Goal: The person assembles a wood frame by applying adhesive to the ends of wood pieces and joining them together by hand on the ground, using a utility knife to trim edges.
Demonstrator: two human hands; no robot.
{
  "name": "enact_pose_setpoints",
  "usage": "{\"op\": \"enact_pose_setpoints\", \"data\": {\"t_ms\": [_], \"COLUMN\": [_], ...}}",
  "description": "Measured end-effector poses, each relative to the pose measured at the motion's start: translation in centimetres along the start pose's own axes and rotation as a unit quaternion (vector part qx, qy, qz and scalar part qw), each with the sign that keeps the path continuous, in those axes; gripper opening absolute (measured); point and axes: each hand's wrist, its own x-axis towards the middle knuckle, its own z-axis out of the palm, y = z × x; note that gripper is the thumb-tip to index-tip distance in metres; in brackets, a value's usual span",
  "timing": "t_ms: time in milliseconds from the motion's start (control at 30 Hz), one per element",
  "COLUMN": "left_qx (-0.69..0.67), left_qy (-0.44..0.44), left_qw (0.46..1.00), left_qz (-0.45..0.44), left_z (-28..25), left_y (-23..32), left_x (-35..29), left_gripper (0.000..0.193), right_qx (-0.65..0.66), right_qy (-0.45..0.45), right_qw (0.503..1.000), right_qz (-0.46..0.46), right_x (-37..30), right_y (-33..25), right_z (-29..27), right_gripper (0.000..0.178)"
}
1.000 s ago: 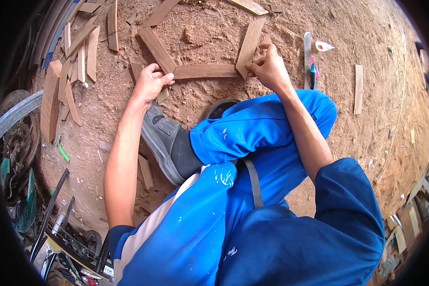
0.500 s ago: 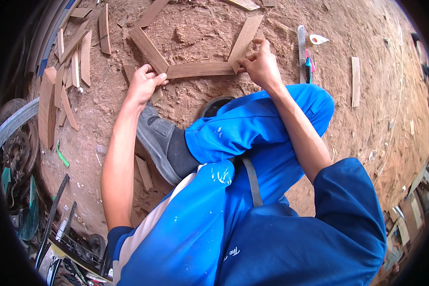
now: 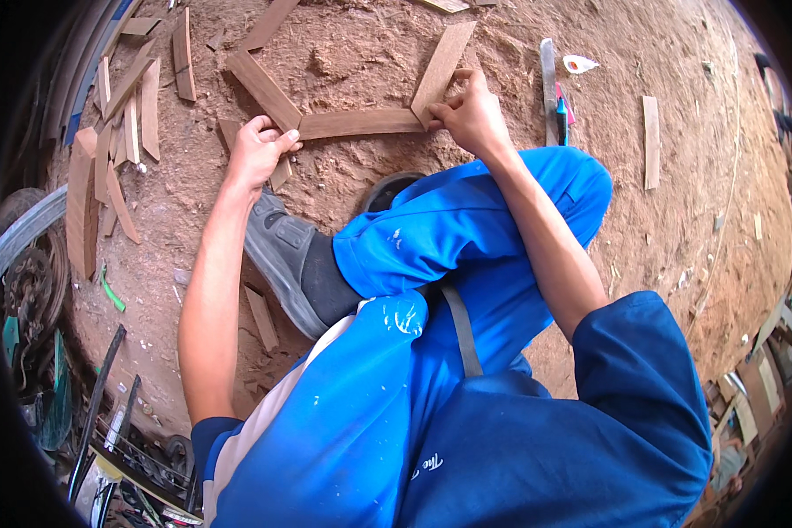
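Several flat brown wooden strips lie end to end on the ground as part of a many-sided frame. The near strip (image 3: pixel 361 124) runs crosswise between my hands. My left hand (image 3: pixel 260 154) pinches its left end, where it meets the slanting left strip (image 3: pixel 264 88). At the other corner, my right hand (image 3: pixel 471 114) has fingers closed around the joint between the near strip and the slanting right strip (image 3: pixel 444 70). A farther strip (image 3: pixel 268 24) continues from the left strip at the top of the view. My fingertips partly hide both corners.
Loose wooden strips (image 3: pixel 150 110) and a thick wooden piece (image 3: pixel 81 202) lie to the left. A long flat blade (image 3: pixel 549 88), a blue tool (image 3: pixel 561 123) and a small white bottle (image 3: pixel 579 64) are at the right. Another strip (image 3: pixel 650 141) lies farther right. My shoe (image 3: pixel 282 260) is just below the frame.
The whole view has shifted slightly, so everything sits a little farther left and up. Both hands stay at the same two corners of the frame.
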Motion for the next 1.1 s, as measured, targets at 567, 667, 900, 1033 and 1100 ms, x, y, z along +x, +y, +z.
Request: {"op": "enact_pose_setpoints", "data": {"t_ms": [567, 667, 900, 1033, 1100], "left_qx": [0.013, -0.036, 0.018, 0.099, 0.119], "left_qy": [-0.05, -0.045, -0.003, 0.013, 0.041], "left_qw": [0.998, 0.998, 0.996, 0.992, 0.989], "left_qz": [0.022, 0.027, 0.084, 0.076, 0.073], "left_z": [0.9, 1.9, 2.3, 2.6, 2.6], "left_y": [0.3, -0.1, -0.9, -0.2, -0.3], "left_x": [-0.2, 0.0, 0.3, -0.4, -0.4], "left_gripper": [0.029, 0.029, 0.032, 0.038, 0.041], "right_qx": [-0.033, -0.068, -0.092, -0.109, -0.117], "right_qy": [0.002, 0.024, 0.041, 0.008, -0.004], "right_qw": [0.995, 0.989, 0.973, 0.965, 0.955], "right_qz": [-0.097, -0.131, -0.21, -0.238, -0.273], "right_x": [-2.5, -1.7, -0.4, 0.1, 0.8], "right_y": [0.6, 1.7, 1.9, 2.0, 1.8], "right_z": [0.6, 0.7, -0.4, -1.1, -1.7], "right_gripper": [0.078, 0.069, 0.059, 0.056, 0.053]}}
